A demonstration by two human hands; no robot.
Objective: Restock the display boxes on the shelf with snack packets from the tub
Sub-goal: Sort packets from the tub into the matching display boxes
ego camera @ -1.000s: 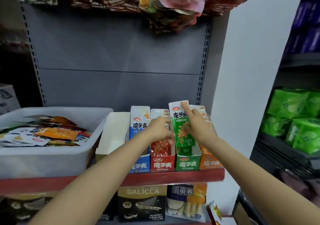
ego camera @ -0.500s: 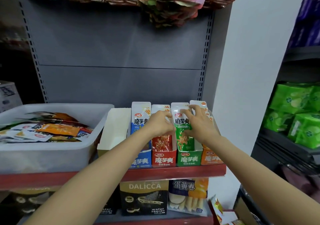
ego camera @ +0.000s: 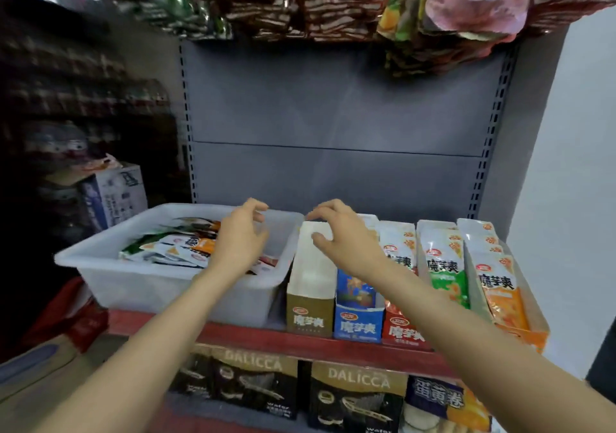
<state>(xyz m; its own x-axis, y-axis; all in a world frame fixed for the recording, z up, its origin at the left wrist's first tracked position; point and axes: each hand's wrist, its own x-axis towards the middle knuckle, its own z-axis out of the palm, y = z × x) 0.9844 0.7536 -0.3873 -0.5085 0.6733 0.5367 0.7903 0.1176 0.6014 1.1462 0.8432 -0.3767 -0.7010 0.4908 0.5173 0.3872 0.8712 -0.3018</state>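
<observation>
A white plastic tub (ego camera: 140,282) sits on the red shelf (ego camera: 300,341), holding several loose snack packets (ego camera: 180,246). To its right stand display boxes in a row: a brown one (ego camera: 310,319) that looks empty, then blue (ego camera: 358,324), red (ego camera: 400,332), green (ego camera: 443,266) and orange (ego camera: 500,292) ones with packets in them. My left hand (ego camera: 241,236) hovers over the tub's right part, fingers apart, holding nothing. My right hand (ego camera: 343,236) hangs above the brown and blue boxes, also open and holding nothing.
Bags of snacks (ego camera: 333,2) hang from above the grey back panel. Dalicca wafer boxes (ego camera: 356,396) fill the shelf below. A white carton (ego camera: 116,192) stands behind the tub at left. A white wall (ego camera: 573,199) borders the shelf at right.
Both hands let go of the green packet, now seated in the green box, and moved left. The left hand is now over the tub, the right over the brown and blue boxes. The view swung left.
</observation>
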